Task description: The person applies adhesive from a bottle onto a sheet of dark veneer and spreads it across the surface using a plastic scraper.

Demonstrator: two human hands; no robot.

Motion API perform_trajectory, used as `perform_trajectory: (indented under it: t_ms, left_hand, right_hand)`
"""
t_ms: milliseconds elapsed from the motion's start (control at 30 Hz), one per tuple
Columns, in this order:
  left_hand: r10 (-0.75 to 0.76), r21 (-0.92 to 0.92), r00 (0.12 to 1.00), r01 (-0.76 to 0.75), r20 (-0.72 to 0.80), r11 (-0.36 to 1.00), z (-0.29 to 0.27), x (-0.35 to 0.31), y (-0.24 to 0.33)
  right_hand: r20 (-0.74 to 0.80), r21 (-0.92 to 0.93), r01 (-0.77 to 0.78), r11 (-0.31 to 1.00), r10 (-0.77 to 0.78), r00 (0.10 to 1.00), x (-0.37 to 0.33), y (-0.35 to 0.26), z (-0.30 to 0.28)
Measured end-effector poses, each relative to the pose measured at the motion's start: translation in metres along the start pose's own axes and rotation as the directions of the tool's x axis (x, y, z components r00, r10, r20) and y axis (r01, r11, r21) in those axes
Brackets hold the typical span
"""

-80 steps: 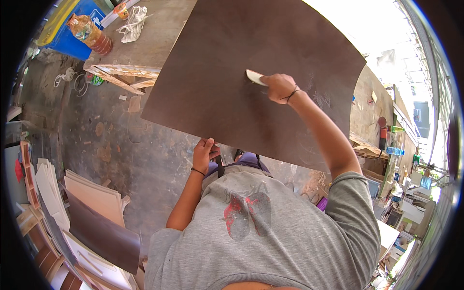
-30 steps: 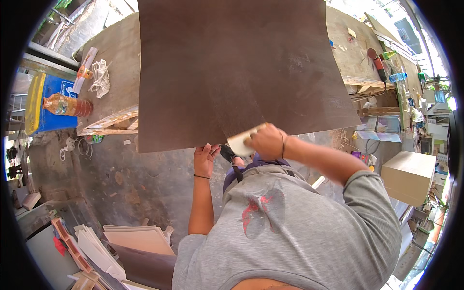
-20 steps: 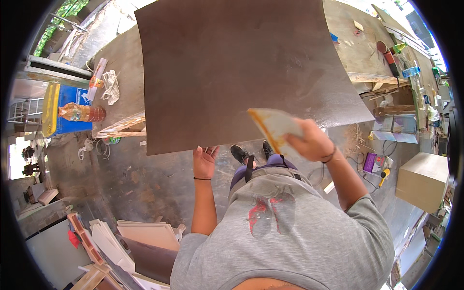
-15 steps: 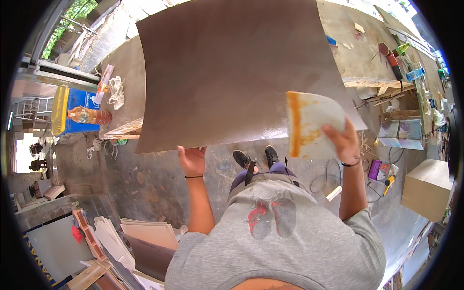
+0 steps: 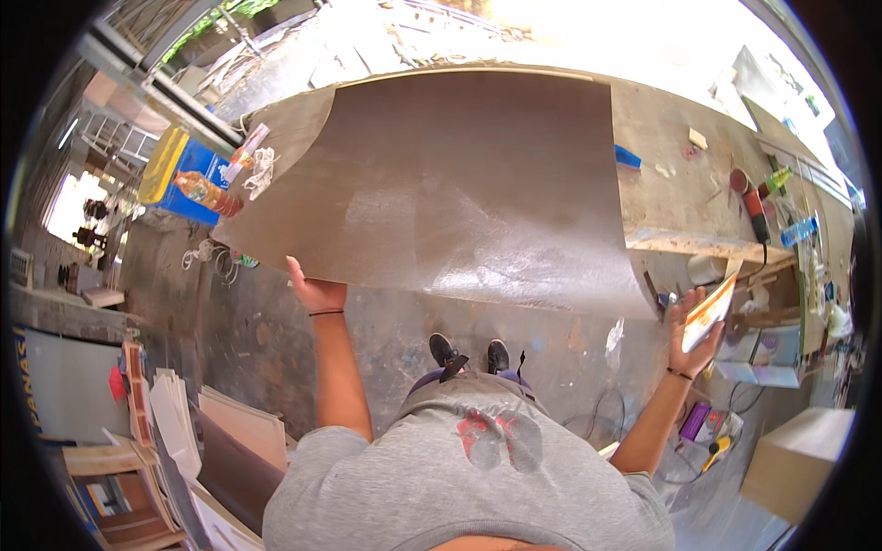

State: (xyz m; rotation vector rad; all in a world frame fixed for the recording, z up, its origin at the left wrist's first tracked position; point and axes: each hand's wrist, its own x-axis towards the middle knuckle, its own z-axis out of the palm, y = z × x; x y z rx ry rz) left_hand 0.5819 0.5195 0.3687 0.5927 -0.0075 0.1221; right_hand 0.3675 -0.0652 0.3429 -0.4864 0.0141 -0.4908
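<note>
A large, dark brown, flexible sheet [image 5: 478, 184] with a wet-looking sheen lies over the workbench, its near edge hanging out past it. At its near left corner, my left hand [image 5: 320, 294] holds the edge, thumb above and fingers hidden below. My right hand [image 5: 694, 340] is off the sheet's near right corner. It grips a thin whitish spreader [image 5: 712, 310] smeared with orange-brown along one side, now tilted nearly edge-on.
On the bench [image 5: 680, 207] at right lie a red-and-black power tool [image 5: 753, 207], a blue bottle [image 5: 798, 231] and a blue object [image 5: 627, 157]. At left are an amber bottle [image 5: 207, 193] and a blue-yellow container [image 5: 179, 174]. A cardboard box [image 5: 795, 468] and cables are on the floor at right; boards lean at lower left.
The sheet has dropped from its raised position onto the bench, shifting left. My left hand moved left with its corner. My right hand swung right and outward, turning the spreader edge-on.
</note>
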Motion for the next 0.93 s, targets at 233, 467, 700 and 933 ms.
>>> perform_trajectory:
  t_ms: [233,467,700,933]
  left_hand:
    - [0.097,0.123,0.995,-0.096,-0.003,0.988,0.027,-0.019,0.058]
    - [0.217,0.218,0.972,-0.193,-0.092,0.957,0.046,-0.069,0.107]
    - [0.332,0.317,0.940,-0.293,-0.076,0.902,0.067,-0.100,0.162]
    - [0.432,0.394,0.901,-0.379,-0.052,0.838,0.085,-0.125,0.204]
  right_hand:
    - [-0.076,0.085,-0.313,0.946,0.319,0.945,0.030,0.079,-0.041]
    - [0.048,0.082,-0.426,0.901,0.423,0.905,0.030,0.118,-0.009]
    - [-0.004,-0.145,-0.637,0.757,0.644,0.765,0.045,0.163,-0.012]
    - [-0.060,-0.260,-0.739,0.621,0.754,0.654,0.058,0.207,0.005]
